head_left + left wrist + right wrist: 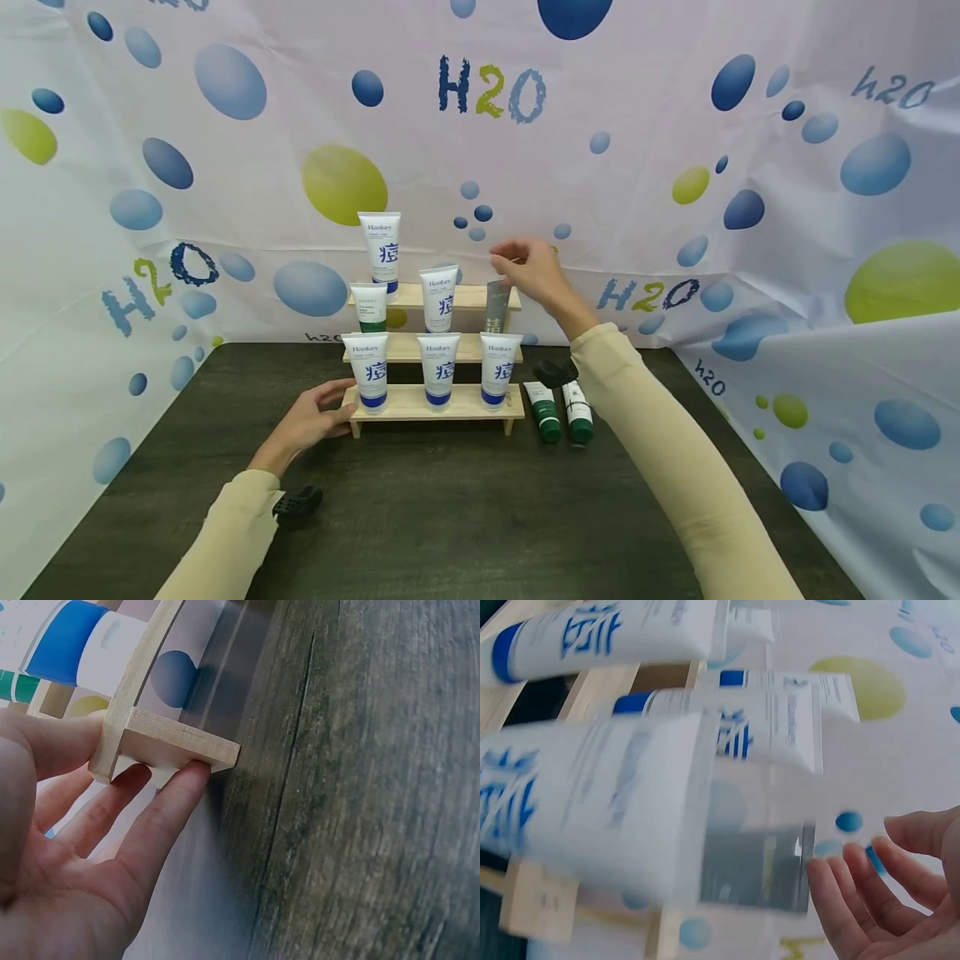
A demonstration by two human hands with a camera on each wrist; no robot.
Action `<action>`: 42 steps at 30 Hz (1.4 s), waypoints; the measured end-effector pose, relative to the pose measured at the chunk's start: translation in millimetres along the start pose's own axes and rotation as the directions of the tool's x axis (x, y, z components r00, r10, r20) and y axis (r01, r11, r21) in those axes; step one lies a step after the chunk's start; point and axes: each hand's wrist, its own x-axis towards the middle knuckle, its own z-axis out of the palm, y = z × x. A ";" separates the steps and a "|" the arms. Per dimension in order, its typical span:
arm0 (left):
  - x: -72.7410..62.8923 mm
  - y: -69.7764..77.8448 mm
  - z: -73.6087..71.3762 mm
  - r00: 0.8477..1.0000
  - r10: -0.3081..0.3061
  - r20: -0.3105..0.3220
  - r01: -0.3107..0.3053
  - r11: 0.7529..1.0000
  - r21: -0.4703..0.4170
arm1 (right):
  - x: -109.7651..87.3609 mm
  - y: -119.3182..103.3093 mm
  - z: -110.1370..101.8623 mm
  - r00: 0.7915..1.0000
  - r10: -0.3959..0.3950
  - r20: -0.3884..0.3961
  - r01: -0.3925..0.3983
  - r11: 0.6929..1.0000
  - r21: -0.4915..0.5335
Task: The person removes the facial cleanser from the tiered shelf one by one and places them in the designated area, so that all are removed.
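My left hand (pixel 318 412) grips the left end of a three-step wooden display rack (pixel 397 404). In the left wrist view its thumb lies at the shelf edge and its fingertips touch the leg (pixel 180 739). My right hand (pixel 534 268), fingers loosely bent and apart, is at the crimped top of a grey tube (pixel 757 868) on the middle step; nothing is held in it. White tubes with blue caps stand on the rack: three along the front step, one mid-step (pixel 438 300), one top left (pixel 381 250). A green-capped white tube (pixel 371 305) stands at middle left.
Right of the rack, a green-and-white tube (pixel 544 410) and a white tube with a green cap (pixel 578 412) lie on the dark wood-grain table (pixel 435 517). A patterned cloth backdrop (pixel 637 125) hangs close behind the rack and along both sides.
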 end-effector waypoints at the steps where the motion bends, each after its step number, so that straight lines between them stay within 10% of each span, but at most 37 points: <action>1: -0.2 0.2 -0.3 1.000 -0.001 0.000 0.001 1.000 0.001 | 2.7 -3.8 4.2 1.000 -0.005 -0.008 0.005 1.000 -0.009; 17: -1.0 3.5 -3.0 1.000 -0.028 0.007 0.028 1.000 0.007 | 37.3 -43.5 66.6 0.997 -0.079 -0.008 0.078 0.995 -0.066; 30: -2.8 2.1 -0.9 1.000 -0.027 0.008 0.027 1.000 0.008 | 57.9 -64.0 114.8 0.996 0.081 0.025 -0.079 0.996 -0.042; 42: -7.6 3.0 1.6 0.999 -0.036 0.007 0.036 0.999 0.004 | 65.6 -73.1 124.6 0.996 -0.025 0.087 0.033 0.995 -0.096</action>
